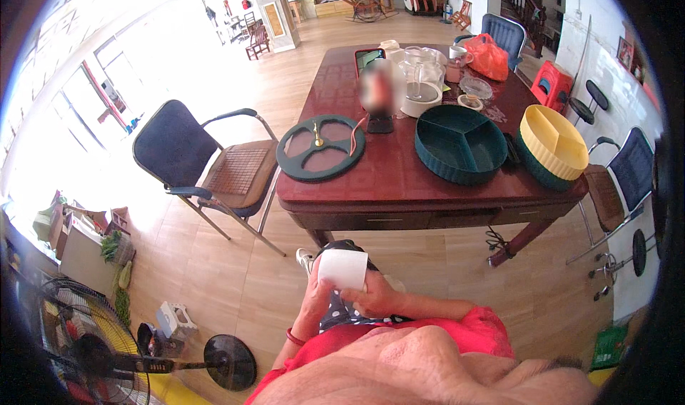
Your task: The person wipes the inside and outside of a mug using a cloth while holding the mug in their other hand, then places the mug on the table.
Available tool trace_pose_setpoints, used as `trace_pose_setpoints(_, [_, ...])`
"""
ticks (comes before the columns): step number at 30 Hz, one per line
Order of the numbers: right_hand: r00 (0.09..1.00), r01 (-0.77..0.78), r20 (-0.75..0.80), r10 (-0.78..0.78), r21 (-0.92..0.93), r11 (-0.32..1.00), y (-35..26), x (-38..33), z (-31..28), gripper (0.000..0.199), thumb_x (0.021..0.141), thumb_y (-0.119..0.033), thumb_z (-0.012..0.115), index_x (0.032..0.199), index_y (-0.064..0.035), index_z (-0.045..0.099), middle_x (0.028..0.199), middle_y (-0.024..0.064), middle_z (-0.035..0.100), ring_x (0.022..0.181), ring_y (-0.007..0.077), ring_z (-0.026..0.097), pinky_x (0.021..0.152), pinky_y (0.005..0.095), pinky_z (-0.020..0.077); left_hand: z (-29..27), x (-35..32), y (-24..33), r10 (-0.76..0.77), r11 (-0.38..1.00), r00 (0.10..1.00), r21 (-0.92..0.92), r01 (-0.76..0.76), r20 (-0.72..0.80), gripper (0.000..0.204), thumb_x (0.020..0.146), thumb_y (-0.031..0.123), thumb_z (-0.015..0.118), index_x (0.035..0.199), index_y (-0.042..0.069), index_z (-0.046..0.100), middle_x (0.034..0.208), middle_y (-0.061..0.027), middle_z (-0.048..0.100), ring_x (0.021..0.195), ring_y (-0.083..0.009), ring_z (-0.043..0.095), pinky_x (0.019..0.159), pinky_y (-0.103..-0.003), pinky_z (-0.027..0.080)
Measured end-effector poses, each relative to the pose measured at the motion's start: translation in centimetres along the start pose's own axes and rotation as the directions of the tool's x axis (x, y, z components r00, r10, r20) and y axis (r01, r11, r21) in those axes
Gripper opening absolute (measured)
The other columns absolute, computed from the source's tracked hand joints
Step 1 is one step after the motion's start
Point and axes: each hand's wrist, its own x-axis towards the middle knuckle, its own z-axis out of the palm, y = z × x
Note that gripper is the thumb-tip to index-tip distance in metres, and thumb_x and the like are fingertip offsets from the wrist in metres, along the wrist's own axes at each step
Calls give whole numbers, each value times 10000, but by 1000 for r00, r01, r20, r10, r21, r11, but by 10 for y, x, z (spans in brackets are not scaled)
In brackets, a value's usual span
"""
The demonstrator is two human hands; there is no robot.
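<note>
Over my lap I hold a small white square sheet (343, 269), which looks like paper. My left hand (312, 301) grips its left edge, with a red band on the wrist. My right hand (376, 296) is closed on its lower right corner. On the dark red table ahead, a round green base with three openings (291, 148) has a brass-coloured post (317, 135) standing in its middle. To its right are a dark green divided tray (460, 137) and a yellow divided tray (556, 141) stacked on a green one.
A phone (369, 61) on a stand, a clear jug (421, 73) and a red plastic bag (488, 57) sit farther back on the table (371, 191). Chairs stand left (178, 141) and right (631, 166). A fan (89, 351) is at the lower left.
</note>
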Motion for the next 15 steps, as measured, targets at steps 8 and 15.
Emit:
trace_pose_setpoints(8, [909,402,186,-372,-625,670,15,11,2,470,852,-343,576,1203,-40,499,1118,214,558,1038,378,529,895,412,413,-14,-3,-9,-206,978,972,-59,201,-112,585,872,495,495,1216,22,469,980,-31,579,833,-101,535,719,-238,447])
trace_pose_setpoints(15, [996,-85,5,85,146,986,6,4,3,498,835,-335,597,1203,-20,484,1155,224,535,1078,377,507,920,404,397,7,-6,13,-246,911,969,-348,223,-25,547,879,433,493,1232,16,459,1087,-87,576,953,-183,563,828,-331,460])
